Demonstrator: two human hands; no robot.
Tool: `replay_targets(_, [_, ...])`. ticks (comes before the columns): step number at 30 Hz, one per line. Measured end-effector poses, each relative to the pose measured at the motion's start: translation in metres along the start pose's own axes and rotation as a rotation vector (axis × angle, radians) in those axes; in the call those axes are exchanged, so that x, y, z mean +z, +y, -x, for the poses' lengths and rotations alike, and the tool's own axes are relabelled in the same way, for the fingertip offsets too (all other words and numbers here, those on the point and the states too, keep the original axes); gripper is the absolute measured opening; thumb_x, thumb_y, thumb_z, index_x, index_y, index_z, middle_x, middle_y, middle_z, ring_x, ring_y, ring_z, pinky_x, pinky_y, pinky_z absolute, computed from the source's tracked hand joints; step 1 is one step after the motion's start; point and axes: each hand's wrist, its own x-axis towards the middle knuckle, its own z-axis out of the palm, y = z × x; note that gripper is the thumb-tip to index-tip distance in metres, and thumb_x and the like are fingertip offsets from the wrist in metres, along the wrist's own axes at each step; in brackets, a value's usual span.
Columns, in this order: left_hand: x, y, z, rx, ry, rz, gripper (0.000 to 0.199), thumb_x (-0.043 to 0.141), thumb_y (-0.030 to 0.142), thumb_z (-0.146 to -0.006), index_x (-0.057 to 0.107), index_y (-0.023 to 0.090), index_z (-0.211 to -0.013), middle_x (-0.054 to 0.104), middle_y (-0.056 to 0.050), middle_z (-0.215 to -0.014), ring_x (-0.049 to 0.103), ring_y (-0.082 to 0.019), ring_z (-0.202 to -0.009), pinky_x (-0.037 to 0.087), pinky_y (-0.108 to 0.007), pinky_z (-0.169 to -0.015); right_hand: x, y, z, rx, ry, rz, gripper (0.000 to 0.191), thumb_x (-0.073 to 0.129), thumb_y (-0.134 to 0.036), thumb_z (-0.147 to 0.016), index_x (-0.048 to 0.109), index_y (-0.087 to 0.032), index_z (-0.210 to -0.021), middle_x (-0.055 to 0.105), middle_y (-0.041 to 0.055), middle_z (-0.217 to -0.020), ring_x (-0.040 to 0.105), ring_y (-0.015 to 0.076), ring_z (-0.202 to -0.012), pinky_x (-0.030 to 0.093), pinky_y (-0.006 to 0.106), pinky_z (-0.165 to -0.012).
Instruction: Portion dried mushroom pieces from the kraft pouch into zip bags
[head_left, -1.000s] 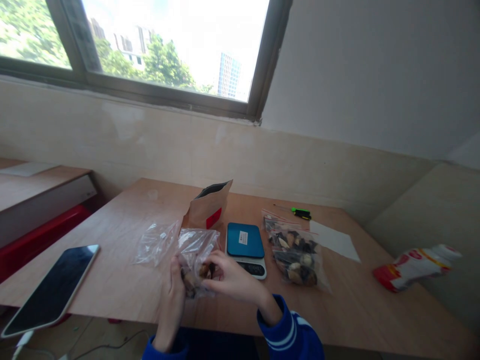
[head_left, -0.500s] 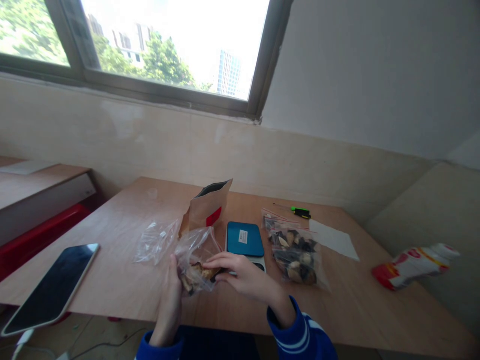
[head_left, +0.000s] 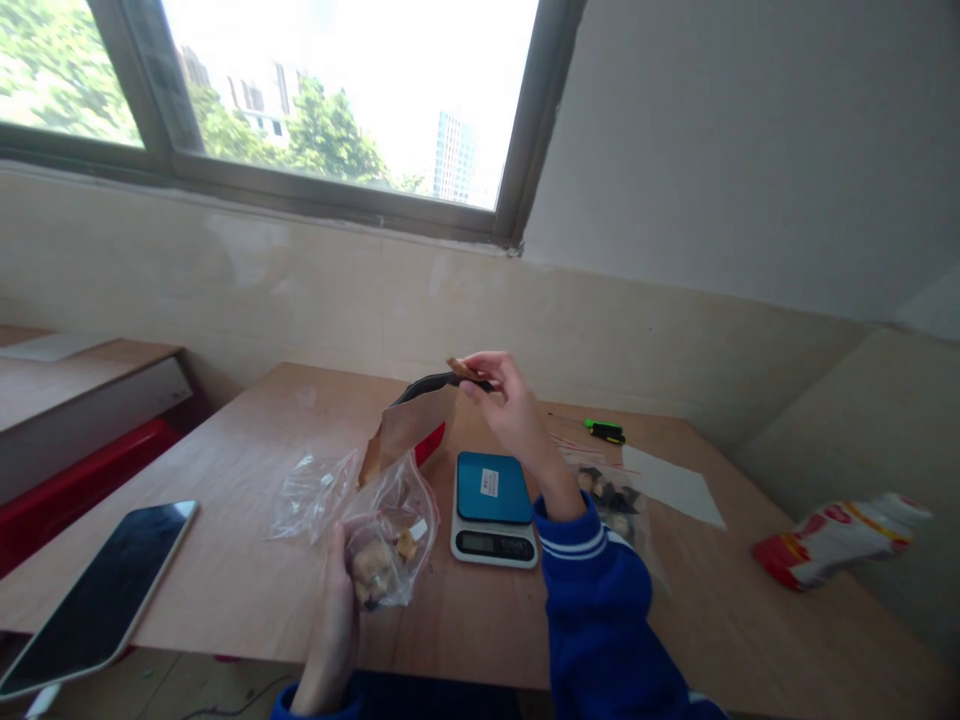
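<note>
My left hand [head_left: 341, 590] is closed on a clear zip bag [head_left: 394, 520] that holds tan and dark dried pieces, perhaps mushroom. The bag's mouth gapes toward the brown paper pouch [head_left: 401, 432]. Raised at the pouch's open top, my right hand [head_left: 510, 395] pinches a brown and dark dried piece [head_left: 463, 369]. Just right of the bag lies a digital kitchen scale [head_left: 493, 490] with a blue top and nothing on it. Behind my right sleeve, partly hidden, are filled zip bags [head_left: 607, 490] of similar dried pieces.
Crumpled clear bags [head_left: 307, 497] lie left of the pouch. A tablet or large phone [head_left: 101, 590] rests at the table's left edge. Toward the right are a green-and-black screwdriver [head_left: 604, 430], a white paper sheet [head_left: 671, 483] and a red-and-white bottle [head_left: 840, 540].
My right hand has left the clear bag and risen to the pouch's top with a dried piece. The scale's display is now uncovered. My left hand still holds the bag.
</note>
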Motion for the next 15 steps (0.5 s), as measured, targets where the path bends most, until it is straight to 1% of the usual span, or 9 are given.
replay_targets(1, [-0.001, 0.000, -0.001, 0.004, -0.001, 0.000, 0.058, 0.064, 0.066, -0.065, 0.065, 0.015, -0.093, 0.073, -0.004, -0.073, 0.070, -0.023, -0.070, 0.053, -0.030, -0.059, 0.004, 0.005, -0.009, -0.017, -0.027, 0.041, 0.021, 0.061, -0.023, -0.087, 0.058, -0.022, -0.108, 0.066, 0.0049, -0.110, 0.061, 0.0163, -0.103, 0.048, 0.031, -0.090])
replay_targets(3, [-0.003, 0.000, -0.002, 0.020, -0.001, -0.007, 0.058, 0.064, 0.067, -0.065, 0.065, 0.015, -0.091, 0.073, -0.003, -0.073, 0.069, -0.021, -0.067, 0.053, -0.029, -0.058, 0.011, 0.014, -0.021, -0.030, -0.129, 0.143, 0.016, 0.060, -0.023, -0.088, 0.060, -0.020, -0.104, 0.067, 0.0052, -0.106, 0.061, 0.0172, -0.101, 0.047, 0.032, -0.090])
replay_targets(6, [-0.005, 0.002, -0.003, 0.049, 0.011, -0.022, 0.057, 0.064, 0.067, -0.065, 0.064, 0.016, -0.088, 0.073, -0.002, -0.072, 0.068, -0.020, -0.064, 0.052, -0.027, -0.056, 0.017, 0.025, -0.024, -0.047, -0.258, 0.286, 0.017, 0.055, -0.024, -0.091, 0.064, -0.020, -0.104, 0.069, 0.0059, -0.104, 0.058, 0.0187, -0.105, 0.042, 0.035, -0.096])
replay_targets(8, [-0.006, 0.003, -0.003, 0.064, 0.011, -0.024, 0.055, 0.064, 0.066, -0.065, 0.064, 0.016, -0.088, 0.073, -0.002, -0.072, 0.068, -0.019, -0.065, 0.052, -0.027, -0.056, 0.017, 0.030, -0.020, -0.069, -0.287, 0.374, 0.021, 0.050, -0.026, -0.094, 0.066, -0.020, -0.107, 0.067, 0.0070, -0.111, 0.055, 0.0191, -0.111, 0.037, 0.037, -0.102])
replay_targets(11, [-0.005, 0.004, -0.003, 0.044, 0.004, -0.016, 0.055, 0.065, 0.066, -0.065, 0.064, 0.016, -0.088, 0.073, -0.002, -0.072, 0.069, -0.021, -0.070, 0.052, -0.027, -0.057, 0.015, 0.032, -0.014, -0.058, -0.294, 0.500, 0.028, 0.045, -0.030, -0.097, 0.066, -0.024, -0.114, 0.060, 0.0089, -0.127, 0.050, 0.0205, -0.120, 0.032, 0.041, -0.105])
replay_targets(13, [-0.004, 0.003, -0.003, 0.017, -0.001, -0.006, 0.056, 0.066, 0.066, -0.063, 0.064, 0.016, -0.088, 0.073, -0.003, -0.072, 0.070, -0.023, -0.074, 0.052, -0.028, -0.058, 0.014, 0.032, -0.011, -0.012, -0.304, 0.577, 0.030, 0.044, -0.035, -0.097, 0.069, -0.026, -0.110, 0.053, 0.0095, -0.135, 0.046, 0.0238, -0.124, 0.031, 0.045, -0.105])
replay_targets(15, [-0.004, 0.002, -0.004, 0.004, -0.010, 0.001, 0.056, 0.066, 0.065, -0.063, 0.064, 0.016, -0.089, 0.073, -0.003, -0.074, 0.070, -0.024, -0.077, 0.053, -0.029, -0.060, 0.015, 0.031, -0.009, 0.036, -0.327, 0.617, 0.034, 0.042, -0.040, -0.097, 0.072, -0.026, -0.103, 0.050, 0.0103, -0.139, 0.042, 0.0272, -0.127, 0.031, 0.049, -0.105])
